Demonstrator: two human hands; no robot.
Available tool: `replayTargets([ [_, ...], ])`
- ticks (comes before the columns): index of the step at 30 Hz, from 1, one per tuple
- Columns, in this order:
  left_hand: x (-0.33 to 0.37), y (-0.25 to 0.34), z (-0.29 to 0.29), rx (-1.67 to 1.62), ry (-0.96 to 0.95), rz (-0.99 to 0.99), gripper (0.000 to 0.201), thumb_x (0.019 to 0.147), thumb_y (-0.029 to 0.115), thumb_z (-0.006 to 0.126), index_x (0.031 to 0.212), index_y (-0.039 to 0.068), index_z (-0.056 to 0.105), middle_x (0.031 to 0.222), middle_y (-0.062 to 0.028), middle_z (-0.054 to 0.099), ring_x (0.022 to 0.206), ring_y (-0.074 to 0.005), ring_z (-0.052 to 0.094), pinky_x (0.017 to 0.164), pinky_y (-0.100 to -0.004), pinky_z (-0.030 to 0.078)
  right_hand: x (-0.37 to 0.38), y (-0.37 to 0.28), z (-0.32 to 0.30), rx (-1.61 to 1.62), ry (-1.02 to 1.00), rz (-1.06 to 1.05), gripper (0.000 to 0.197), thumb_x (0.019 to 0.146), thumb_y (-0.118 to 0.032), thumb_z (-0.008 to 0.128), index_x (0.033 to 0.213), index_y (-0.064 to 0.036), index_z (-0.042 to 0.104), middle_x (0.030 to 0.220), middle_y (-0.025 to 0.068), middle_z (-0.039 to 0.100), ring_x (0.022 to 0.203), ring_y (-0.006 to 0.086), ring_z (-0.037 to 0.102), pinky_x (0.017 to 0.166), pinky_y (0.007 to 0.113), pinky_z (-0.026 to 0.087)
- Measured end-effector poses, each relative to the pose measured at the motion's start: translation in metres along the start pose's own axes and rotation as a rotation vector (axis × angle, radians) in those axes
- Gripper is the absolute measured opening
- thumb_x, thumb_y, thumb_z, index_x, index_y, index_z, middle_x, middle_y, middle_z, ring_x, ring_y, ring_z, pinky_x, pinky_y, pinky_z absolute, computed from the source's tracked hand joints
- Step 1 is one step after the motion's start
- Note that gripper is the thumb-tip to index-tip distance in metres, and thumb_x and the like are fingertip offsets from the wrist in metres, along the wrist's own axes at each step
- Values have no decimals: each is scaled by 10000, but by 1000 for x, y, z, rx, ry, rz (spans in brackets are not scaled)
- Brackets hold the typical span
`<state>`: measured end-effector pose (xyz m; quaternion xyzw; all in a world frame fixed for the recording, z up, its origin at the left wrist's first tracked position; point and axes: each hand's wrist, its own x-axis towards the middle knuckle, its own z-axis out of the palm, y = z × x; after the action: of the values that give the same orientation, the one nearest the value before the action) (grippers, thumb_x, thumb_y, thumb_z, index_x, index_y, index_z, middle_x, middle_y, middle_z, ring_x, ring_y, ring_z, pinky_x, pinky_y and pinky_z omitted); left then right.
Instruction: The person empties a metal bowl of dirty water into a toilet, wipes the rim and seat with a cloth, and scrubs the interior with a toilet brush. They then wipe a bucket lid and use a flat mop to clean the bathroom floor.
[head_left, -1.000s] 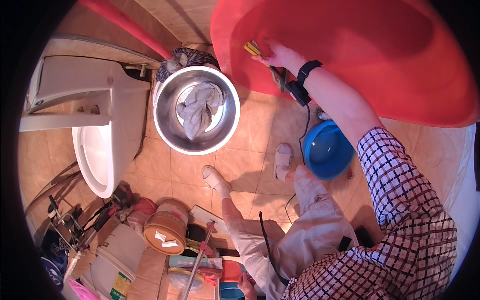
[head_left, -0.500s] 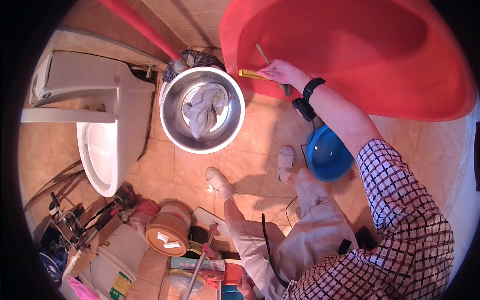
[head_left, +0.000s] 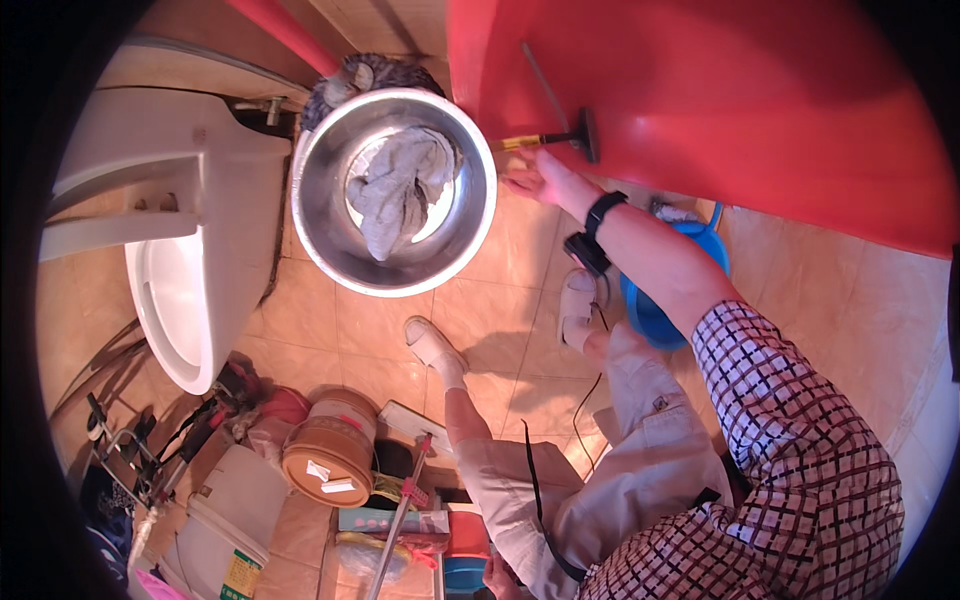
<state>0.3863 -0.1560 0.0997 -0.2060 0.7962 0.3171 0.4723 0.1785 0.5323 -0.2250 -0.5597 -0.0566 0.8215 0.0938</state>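
Gripping a yellow-handled brush (head_left: 548,140) against the big red tub (head_left: 720,110), the right hand (head_left: 545,178) has fingers clenched around it; the left hand's (head_left: 497,577) fingers cannot be told.

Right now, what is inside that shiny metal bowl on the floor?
A crumpled grey cloth lies inside the steel bowl, with pale bottom showing around it. Whatever is under the cloth stays hidden.
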Motion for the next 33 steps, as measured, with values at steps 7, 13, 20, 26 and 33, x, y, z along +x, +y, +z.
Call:
replayTargets([
  [7,-3,58,5,598,-2,318,155,855,107,506,928,6,598,761,-26,614,680,-123,604,599,-261,488,1,-11,47,349,-79,-158,103,878,-96,477,896,-3,520,760,102,550,769,222,568,665,284,485],
  [13,10,64,4,40,30,-71,208,884,190,506,956,24,609,731,-16,608,663,-122,606,549,-247,467,-44,-83,-38,628,-331,-121,182,863,-11,407,1018,65,463,914,150,537,818,247,559,653,302,481],
  [20,23,78,1,-256,115,-251,212,885,195,506,959,25,609,732,-16,610,660,-121,605,545,-245,466,-184,-86,-68,574,-249,-98,234,852,-53,388,1035,64,474,844,131,541,739,212,565,616,280,486],
  [26,34,85,-2,-278,93,-262,215,887,200,506,961,26,609,733,-16,611,658,-120,605,541,-243,465,-232,-46,-62,438,-226,-101,304,885,-77,439,1152,67,445,917,146,517,747,169,545,600,222,473],
  [33,29,86,-17,-316,143,-272,219,888,205,506,964,27,609,734,-17,613,654,-119,604,537,-241,463,-143,-2,-1,363,-59,-199,60,812,-11,462,796,-58,496,698,64,514,646,148,508,597,254,445],
])
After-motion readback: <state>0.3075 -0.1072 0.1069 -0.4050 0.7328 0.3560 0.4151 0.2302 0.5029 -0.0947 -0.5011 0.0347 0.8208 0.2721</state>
